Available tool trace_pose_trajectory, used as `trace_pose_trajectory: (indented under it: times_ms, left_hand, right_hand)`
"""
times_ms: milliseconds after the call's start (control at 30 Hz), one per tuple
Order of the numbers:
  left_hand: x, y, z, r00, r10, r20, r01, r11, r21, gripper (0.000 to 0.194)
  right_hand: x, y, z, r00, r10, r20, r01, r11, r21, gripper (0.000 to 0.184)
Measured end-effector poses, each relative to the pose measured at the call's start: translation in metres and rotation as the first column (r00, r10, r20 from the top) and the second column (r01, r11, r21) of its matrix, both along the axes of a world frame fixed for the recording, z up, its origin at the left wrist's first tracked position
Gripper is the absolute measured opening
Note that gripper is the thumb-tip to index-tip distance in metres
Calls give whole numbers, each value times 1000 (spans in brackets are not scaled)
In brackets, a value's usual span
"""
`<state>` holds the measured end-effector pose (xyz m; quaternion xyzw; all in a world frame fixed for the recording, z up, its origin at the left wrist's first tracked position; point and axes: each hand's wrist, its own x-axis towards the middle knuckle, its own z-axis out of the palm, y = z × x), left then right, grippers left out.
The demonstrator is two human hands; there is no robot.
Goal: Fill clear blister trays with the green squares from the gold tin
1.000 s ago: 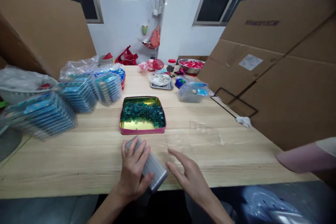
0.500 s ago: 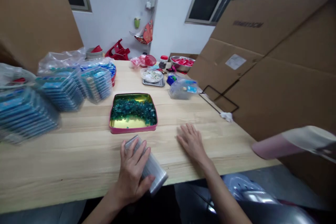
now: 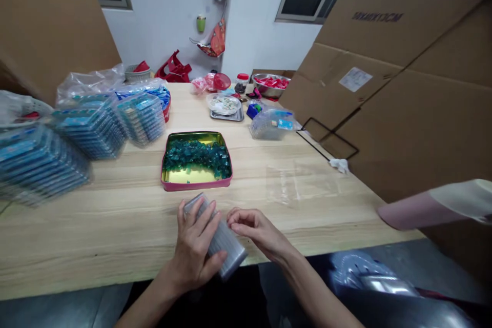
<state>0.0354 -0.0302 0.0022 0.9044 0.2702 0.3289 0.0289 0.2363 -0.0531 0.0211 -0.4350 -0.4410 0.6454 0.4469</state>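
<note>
My left hand (image 3: 198, 246) lies over a greyish stack of thin clear plastic pieces (image 3: 226, 248), fingers across its top and thumb along its near side. The stack sits slanted by the table's front edge. My right hand (image 3: 255, 228) is at the stack's right side, thumb and fingertips pinched together; whatever is between them, if anything, is too small to tell. Just beyond the stack lies a pink-rimmed tin tray (image 3: 198, 185) with a gold inside, holding many teal translucent pieces (image 3: 196, 156). Flat clear plastic pieces (image 3: 284, 184) lie on the table to the right.
Stacks of clear boxes with blue contents (image 3: 38, 161) line the left. At the back are a white plate (image 3: 224, 104), a red-lidded jar (image 3: 241, 83) and a metal bowl of pink pieces (image 3: 271, 84). A large cardboard box (image 3: 418, 113) borders the right, near a pinkish roll (image 3: 411, 209).
My right hand has come off the table on the right, where it lay spread, and moved left to the stack, its fingers closing. The left hand has stayed on the stack.
</note>
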Motion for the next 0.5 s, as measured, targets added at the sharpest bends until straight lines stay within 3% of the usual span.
trace_pose_trajectory:
  times_ms: [267,500]
  left_hand:
    - [0,-1,-1,1000,1,1,-1,1000,-9,59]
    - [0,0,-2,1000,-4,3,4,1000,-17,60]
  right_hand:
    - [2,11,-6,989,111,-102,-115,993,-29,22]
    - [5,16,3,979,203,-30,-200,977,73,24]
